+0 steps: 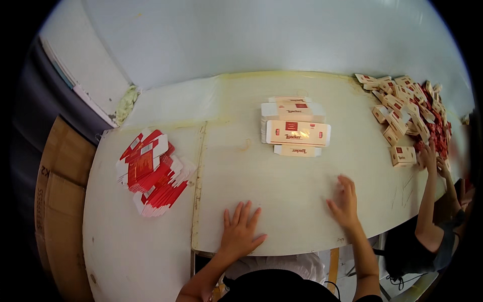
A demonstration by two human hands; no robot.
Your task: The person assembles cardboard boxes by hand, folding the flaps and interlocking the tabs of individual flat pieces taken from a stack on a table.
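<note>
My left hand (239,232) rests at the near edge of the white table (287,201), its fingers spread and nothing in them. To the right, my right hand (345,205) is over the tabletop with thumb and fingers apart, also holding nothing; its fingertips are slightly blurred. Beyond both hands lies a small stack of flattened cream cartons (297,134) with red print. The top carton lies face up across the others, touched by neither hand.
At left lie fanned stacks of flat red-and-white cartons (151,171). A brown cardboard box (63,201) stands beyond the left edge. Folded cream boxes (397,108) and small red packets (439,136) heap at far right, where another person's hands (429,156) work.
</note>
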